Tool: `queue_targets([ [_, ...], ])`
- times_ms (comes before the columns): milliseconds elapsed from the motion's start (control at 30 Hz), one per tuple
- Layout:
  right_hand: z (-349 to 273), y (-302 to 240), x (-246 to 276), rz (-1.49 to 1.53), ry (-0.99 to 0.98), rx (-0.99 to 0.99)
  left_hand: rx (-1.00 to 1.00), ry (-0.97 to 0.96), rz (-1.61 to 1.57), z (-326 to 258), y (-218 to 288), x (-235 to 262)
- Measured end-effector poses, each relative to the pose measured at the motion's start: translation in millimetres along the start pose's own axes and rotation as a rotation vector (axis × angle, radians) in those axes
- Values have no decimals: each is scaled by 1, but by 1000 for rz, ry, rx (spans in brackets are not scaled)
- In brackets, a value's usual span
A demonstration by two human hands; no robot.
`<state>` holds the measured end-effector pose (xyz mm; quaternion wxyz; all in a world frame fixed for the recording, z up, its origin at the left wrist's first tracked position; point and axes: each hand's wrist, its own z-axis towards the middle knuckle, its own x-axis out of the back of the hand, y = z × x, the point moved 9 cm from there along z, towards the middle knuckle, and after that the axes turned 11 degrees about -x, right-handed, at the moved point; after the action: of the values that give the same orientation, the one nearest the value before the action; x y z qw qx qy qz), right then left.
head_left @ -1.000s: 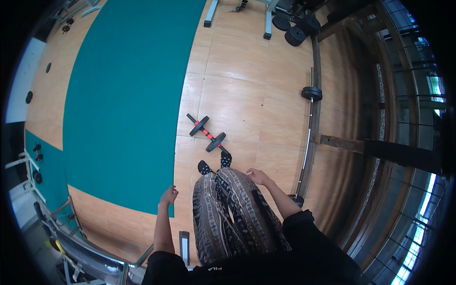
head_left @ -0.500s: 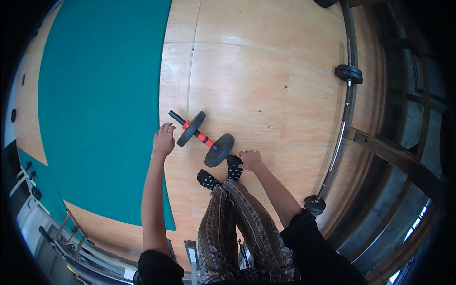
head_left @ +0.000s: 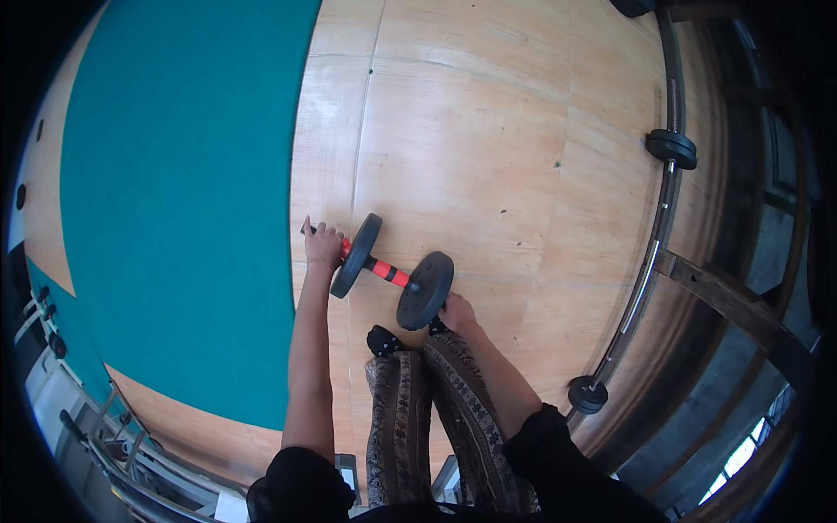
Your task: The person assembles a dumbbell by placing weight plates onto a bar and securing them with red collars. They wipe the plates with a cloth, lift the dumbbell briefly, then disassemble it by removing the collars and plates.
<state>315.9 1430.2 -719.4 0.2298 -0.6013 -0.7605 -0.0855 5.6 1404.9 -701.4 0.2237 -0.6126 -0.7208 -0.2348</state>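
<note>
A dumbbell with two black plates (head_left: pixel 425 290) and a red-and-black grip (head_left: pixel 389 272) lies slanted in front of my feet. My left hand (head_left: pixel 324 246) is closed around the threaded bar end beyond the far-left plate (head_left: pixel 358 253), beside a red collar; the black tip pokes out past my fingers. At the other end, my right hand (head_left: pixel 457 312) is closed on the bar just outside the near-right plate, which partly covers its fingers. Whether the plates touch the floor is hard to tell.
Pale plywood flooring (head_left: pixel 462 157) meets a green mat (head_left: pixel 183 174) on the left. Along the right wall lies a long barbell with black plates (head_left: pixel 671 150), beside a wooden beam (head_left: pixel 724 292). My patterned trousers and dark socks (head_left: pixel 384 340) are close below the dumbbell. Metal equipment (head_left: pixel 131 488) stands lower left.
Both hands, apart from the dumbbell before, have closed on its two bar ends. The dumbbell appears slightly lower and further right in view, and the whole view has shifted a little.
</note>
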Motion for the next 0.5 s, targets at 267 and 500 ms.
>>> queue_targets([
  [267,-111,-21,103,-368,-50,210,58,-131,-321,-162,55,-64],
  [500,-299,-74,173,-474,-121,362,95,-2,-673,-355,77,-13],
])
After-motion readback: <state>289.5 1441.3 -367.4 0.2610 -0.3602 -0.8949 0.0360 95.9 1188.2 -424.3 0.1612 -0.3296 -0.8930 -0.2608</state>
